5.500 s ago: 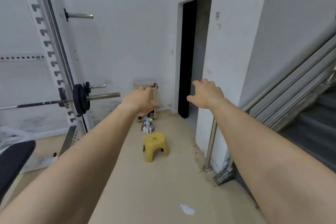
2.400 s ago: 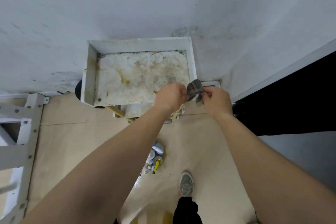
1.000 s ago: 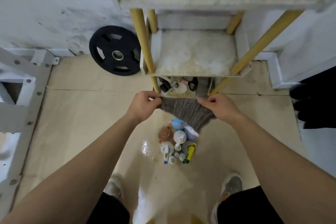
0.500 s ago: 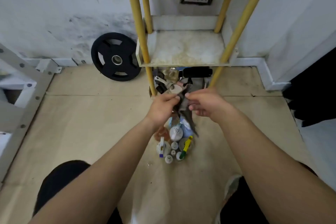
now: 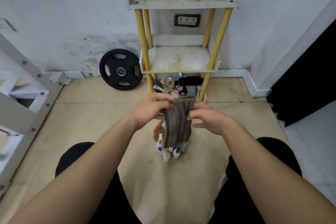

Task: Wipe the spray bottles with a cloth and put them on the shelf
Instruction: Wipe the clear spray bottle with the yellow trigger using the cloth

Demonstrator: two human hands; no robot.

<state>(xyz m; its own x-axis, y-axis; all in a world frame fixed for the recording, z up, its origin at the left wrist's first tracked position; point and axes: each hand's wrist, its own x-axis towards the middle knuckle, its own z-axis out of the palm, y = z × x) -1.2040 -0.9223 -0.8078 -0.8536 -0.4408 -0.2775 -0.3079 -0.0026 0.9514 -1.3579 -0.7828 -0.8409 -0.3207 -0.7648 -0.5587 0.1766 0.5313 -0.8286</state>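
The grey ribbed fabric cloth is hanging between both hands, right over the small white plastic bottles standing on the floor in front of the white shelf with yellow posts. One cloth; at least four bottles are showing under it, and any others are hiding behind it. The left hand is pinching the top left corner with tightly curled fingers. The right hand is holding the right edge, fingers half curled onto it, thumb sticking out below. One black round weight plate is leaning on the wall.
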